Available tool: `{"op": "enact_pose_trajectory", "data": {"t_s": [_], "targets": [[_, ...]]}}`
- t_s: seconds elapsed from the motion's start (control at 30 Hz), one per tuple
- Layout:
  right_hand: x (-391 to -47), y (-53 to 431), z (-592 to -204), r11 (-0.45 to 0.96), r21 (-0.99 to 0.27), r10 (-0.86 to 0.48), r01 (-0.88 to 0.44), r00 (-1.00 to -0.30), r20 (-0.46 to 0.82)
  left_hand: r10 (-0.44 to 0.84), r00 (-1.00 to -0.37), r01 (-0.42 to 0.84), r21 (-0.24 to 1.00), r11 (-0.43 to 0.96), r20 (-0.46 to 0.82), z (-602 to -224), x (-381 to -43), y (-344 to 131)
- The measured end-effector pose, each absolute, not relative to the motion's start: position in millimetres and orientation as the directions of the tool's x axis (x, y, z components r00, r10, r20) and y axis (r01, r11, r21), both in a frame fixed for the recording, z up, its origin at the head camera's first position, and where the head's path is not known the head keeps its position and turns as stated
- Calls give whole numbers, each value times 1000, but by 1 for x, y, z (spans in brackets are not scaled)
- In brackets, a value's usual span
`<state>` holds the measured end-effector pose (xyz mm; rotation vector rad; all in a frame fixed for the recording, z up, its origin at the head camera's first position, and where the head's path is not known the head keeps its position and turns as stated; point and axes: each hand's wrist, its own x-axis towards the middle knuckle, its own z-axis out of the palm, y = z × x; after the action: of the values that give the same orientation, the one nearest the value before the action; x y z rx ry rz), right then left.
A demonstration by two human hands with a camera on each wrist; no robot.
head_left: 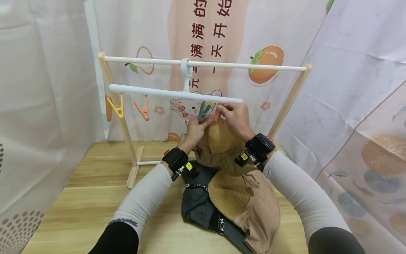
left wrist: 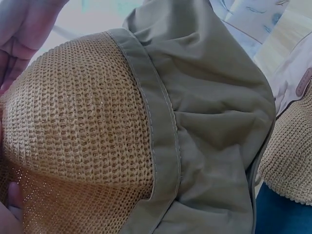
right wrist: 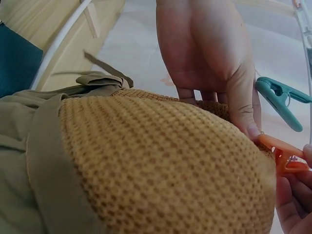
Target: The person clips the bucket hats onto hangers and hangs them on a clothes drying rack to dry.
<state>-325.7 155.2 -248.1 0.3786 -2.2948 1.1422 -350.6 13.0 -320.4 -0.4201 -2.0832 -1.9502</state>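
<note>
A tan knitted sun hat [head_left: 220,137] with an olive cloth brim [left wrist: 209,112] hangs in front of the white hanger bar [head_left: 165,93]. My left hand [head_left: 195,130] grips the top of its crown, thumb on the near side and fingers behind. My right hand [head_left: 236,116] pinches an orange clothespin [right wrist: 287,153] whose jaws meet the crown's edge beside my left thumb. A teal clothespin [head_left: 203,111] dangles from the bar just left of the orange one. In the left wrist view, the knitted crown [left wrist: 83,107] hides much of the left hand.
Yellow [head_left: 118,107] and pale orange clothespins [head_left: 143,108] hang on the bar's left half. A wooden rack with a white rod [head_left: 241,65] carries the hanger. More hats, one tan and pink-beige [head_left: 264,208] and one dark grey [head_left: 196,201], lie on the wooden table [head_left: 92,197].
</note>
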Motion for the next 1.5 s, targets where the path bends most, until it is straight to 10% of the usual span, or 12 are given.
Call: {"op": "enact_pose_trajectory", "data": {"t_s": [0.7, 1.5], "targets": [[-324, 160, -267, 521, -745, 100, -417, -837, 538, 149, -858, 514, 823, 242, 492, -342, -342, 8], [-326, 170, -271, 530, -790, 37, -308, -922, 385, -87, -814, 528, 793, 304, 575, -340, -343, 0]]}}
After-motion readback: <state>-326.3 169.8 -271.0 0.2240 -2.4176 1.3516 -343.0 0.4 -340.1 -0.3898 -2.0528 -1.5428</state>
